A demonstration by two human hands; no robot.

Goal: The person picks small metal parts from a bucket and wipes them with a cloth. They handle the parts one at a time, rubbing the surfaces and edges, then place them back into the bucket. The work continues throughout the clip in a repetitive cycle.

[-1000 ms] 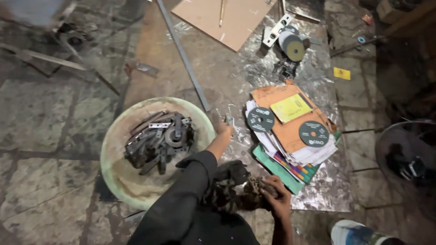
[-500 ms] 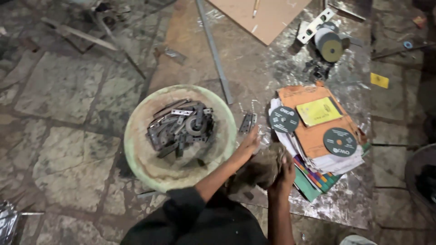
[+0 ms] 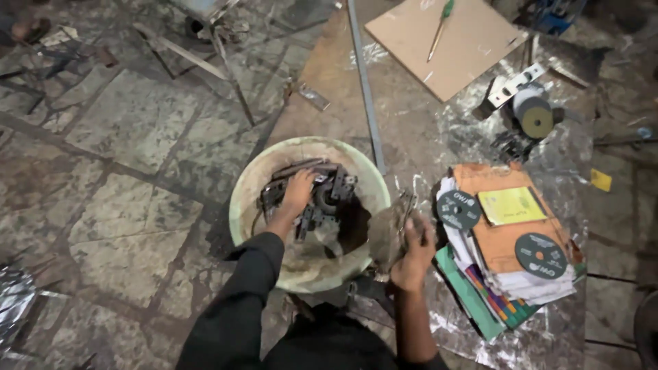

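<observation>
A dark, near-black long sleeve is worn on the left arm, loose and creased, ending just short of the wrist. The right forearm is left uncovered below the elbow. Both hands, left (image 3: 299, 190) and right (image 3: 413, 250), are bare; no gloves, rings or watch can be made out.

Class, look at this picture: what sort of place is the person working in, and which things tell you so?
Probably a small metalwork or repair workshop, with the work done on the floor. Clues: a basin of dark metal parts under the left hand, abrasive cutting discs on a stack of papers, and an angle grinder on the stone floor.
</observation>
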